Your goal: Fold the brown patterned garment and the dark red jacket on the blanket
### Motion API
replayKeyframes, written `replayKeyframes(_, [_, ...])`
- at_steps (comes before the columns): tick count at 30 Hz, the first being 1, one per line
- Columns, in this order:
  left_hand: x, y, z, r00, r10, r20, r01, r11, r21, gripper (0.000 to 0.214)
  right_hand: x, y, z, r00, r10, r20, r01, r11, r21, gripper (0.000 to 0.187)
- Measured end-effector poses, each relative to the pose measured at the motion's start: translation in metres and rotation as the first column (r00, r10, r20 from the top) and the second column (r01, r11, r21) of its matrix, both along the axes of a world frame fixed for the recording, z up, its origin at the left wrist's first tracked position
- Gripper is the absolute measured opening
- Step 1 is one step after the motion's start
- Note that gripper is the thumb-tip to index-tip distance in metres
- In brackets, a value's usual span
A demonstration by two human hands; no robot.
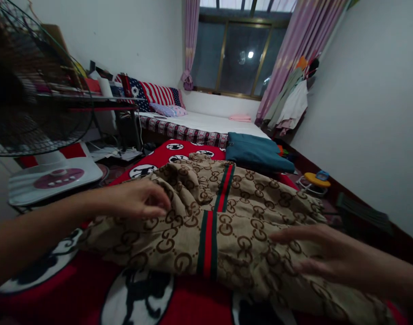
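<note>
A tan jacket (257,216) with a brown letter pattern lies spread over a red blanket (189,300). Down its middle runs a green and red stripe (209,243). Some of the cloth, with a gathered edge (204,188), is bunched near the far side. My left hand (143,198) hovers above the jacket's left part, fingers loosely bent and thumb apart, holding nothing visible. Over the right part is my right hand (315,250), its fingers stretched and spread from the thumb. Whether its fingertips touch the cloth is unclear.
Folded dark teal cloth (257,151) lies beyond the jacket. On the left stand a fan (33,85), its white base (53,176) and a cluttered desk (108,106). A bed (206,122) is under the window. At right are a yellow stool (316,179) and hanging clothes (293,106).
</note>
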State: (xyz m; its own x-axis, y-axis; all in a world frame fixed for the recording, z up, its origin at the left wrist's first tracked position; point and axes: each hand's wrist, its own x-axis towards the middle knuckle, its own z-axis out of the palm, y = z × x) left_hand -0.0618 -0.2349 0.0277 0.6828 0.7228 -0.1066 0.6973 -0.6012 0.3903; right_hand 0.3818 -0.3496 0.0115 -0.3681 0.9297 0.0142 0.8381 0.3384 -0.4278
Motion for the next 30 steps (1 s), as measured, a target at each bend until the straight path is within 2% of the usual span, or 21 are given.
replayKeyframes(2, [0.017,0.029,-0.003,0.994,-0.023,0.107,-0.001,0.975,0.221,0.031,-0.038,0.035,-0.003,0.992,-0.005,-0.122,0.011,0.999,0.047,0.034])
replayKeyframes(4, [0.033,0.058,-0.012,0.993,-0.015,0.121,-0.037,0.91,0.413,0.034,-0.07,0.072,-0.024,0.969,-0.026,-0.246,0.055,0.992,0.111,0.034])
replayKeyframes(5, [0.039,0.071,-0.018,0.995,0.011,0.097,-0.055,0.883,0.467,0.041,-0.081,0.089,-0.039,0.953,-0.03,-0.301,0.079,0.985,0.151,0.034])
replayKeyframes(7, [0.049,0.092,-0.029,0.996,0.085,0.025,-0.086,0.855,0.512,0.064,-0.096,0.116,-0.071,0.928,-0.086,-0.361,0.173,0.961,0.216,0.034])
replayKeyframes(9, [0.055,0.106,-0.04,0.988,0.143,-0.052,-0.098,0.856,0.508,0.086,-0.1,0.132,-0.099,0.914,-0.143,-0.379,0.254,0.931,0.262,0.029])
replayKeyframes(10, [0.057,0.111,-0.044,0.984,0.155,-0.084,-0.093,0.86,0.502,0.09,-0.099,0.136,-0.109,0.904,-0.17,-0.393,0.289,0.919,0.269,0.026])
replayKeyframes(12, [0.061,0.117,-0.051,0.977,0.169,-0.129,-0.084,0.866,0.493,0.082,-0.096,0.138,-0.12,0.885,-0.182,-0.428,0.316,0.91,0.267,0.023])
replayKeyframes(14, [0.064,0.121,-0.056,0.966,0.214,-0.145,-0.123,0.874,0.47,0.057,-0.092,0.136,-0.121,0.881,-0.139,-0.451,0.284,0.92,0.271,0.022])
replayKeyframes(16, [0.066,0.123,-0.055,0.949,0.307,-0.077,-0.243,0.862,0.446,0.034,-0.089,0.134,-0.118,0.883,-0.086,-0.462,0.237,0.93,0.28,0.021])
replayKeyframes(18, [0.066,0.124,-0.047,0.914,0.37,0.166,-0.405,0.819,0.407,0.025,-0.088,0.132,-0.116,0.872,-0.081,-0.482,0.235,0.935,0.267,0.021])
replayKeyframes(21, [0.06,0.116,-0.019,0.776,0.297,0.557,-0.531,0.784,0.322,0.03,-0.088,0.132,-0.115,0.861,-0.098,-0.499,0.253,0.934,0.254,0.022])
replayKeyframes(24, [0.042,0.092,0.019,0.686,0.199,0.7,-0.499,0.829,0.253,0.034,-0.089,0.132,-0.117,0.862,-0.097,-0.498,0.255,0.931,0.26,0.024])
replayKeyframes(26, [0.022,0.072,0.036,0.638,0.185,0.748,-0.409,0.904,0.125,0.033,-0.089,0.132,-0.117,0.864,-0.1,-0.494,0.257,0.93,0.261,0.024])
replayKeyframes(28, [-0.004,0.054,0.039,0.633,0.235,0.738,-0.344,0.939,-0.004,0.036,-0.09,0.132,-0.116,0.864,-0.103,-0.492,0.259,0.93,0.261,0.024])
replayKeyframes(30, [-0.031,0.041,0.028,0.708,0.233,0.667,-0.33,0.944,0.021,0.044,-0.09,0.131,-0.115,0.866,-0.106,-0.489,0.26,0.93,0.259,0.024])
